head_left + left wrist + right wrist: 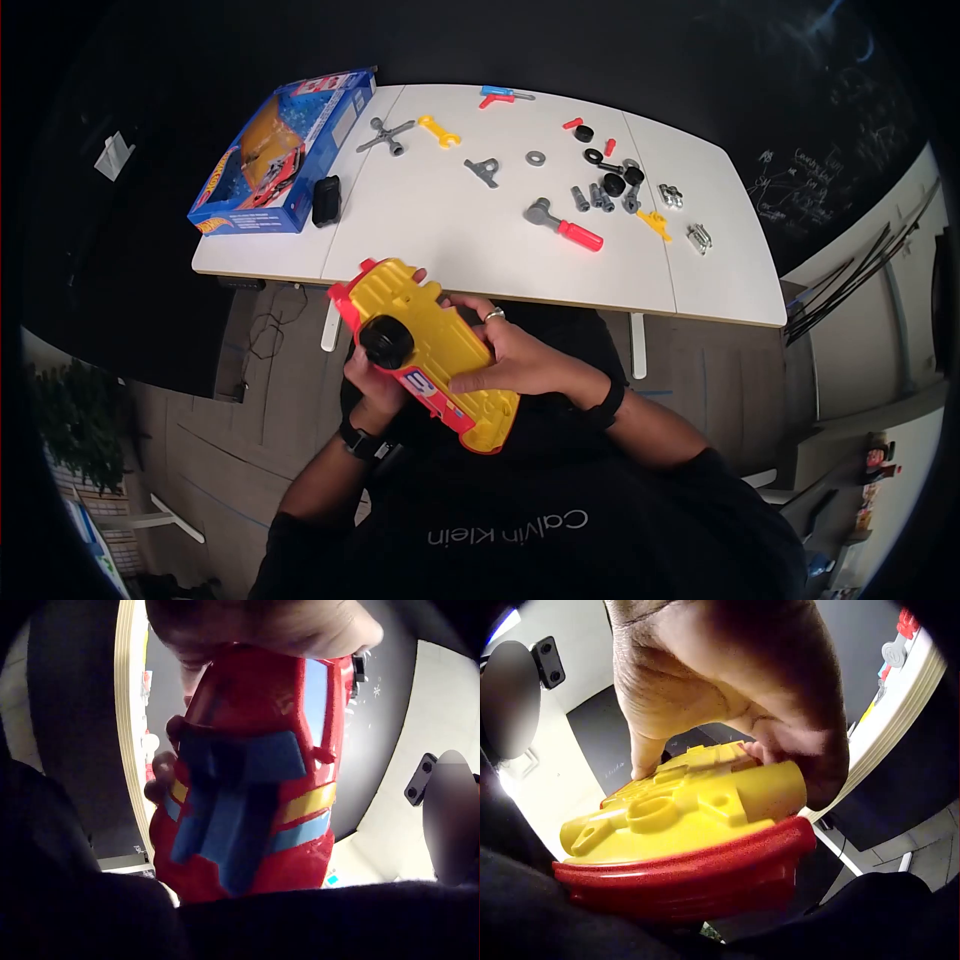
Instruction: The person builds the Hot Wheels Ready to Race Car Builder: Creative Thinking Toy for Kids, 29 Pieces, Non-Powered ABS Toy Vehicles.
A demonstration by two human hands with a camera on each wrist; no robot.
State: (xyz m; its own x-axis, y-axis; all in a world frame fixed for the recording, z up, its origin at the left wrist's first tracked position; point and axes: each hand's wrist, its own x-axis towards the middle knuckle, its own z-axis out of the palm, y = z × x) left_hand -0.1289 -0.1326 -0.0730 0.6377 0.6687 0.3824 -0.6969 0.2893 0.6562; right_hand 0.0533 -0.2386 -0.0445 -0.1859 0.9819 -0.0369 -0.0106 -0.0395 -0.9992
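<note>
Between my hands, in front of my body, is a red and yellow toy car (pixel 445 325), its yellow underside turned up. One black wheel (pixel 387 342) sits on its left side. My left hand (pixel 372 385) grips the car from beneath and along that side. In the left wrist view the red body shows a blue spoiler (pixel 244 810) and yellow and blue stripes. My right hand (pixel 525 358) holds the opposite side, thumb over the yellow underside and fingers at the far edge. The right wrist view shows the car's end with its moulded yellow underside (pixel 705 802) close below the palm.
On the white table (pixel 450 240) stand a blue toy box (pixel 320 140) and a black case (pixel 327 201). Further right lie a cross wrench (pixel 385 137), yellow spanner (pixel 438 131), toy drill (pixel 500 96), red-handled tool (pixel 565 225), several grey bolts (pixel 600 197) and wheels (pixel 614 184).
</note>
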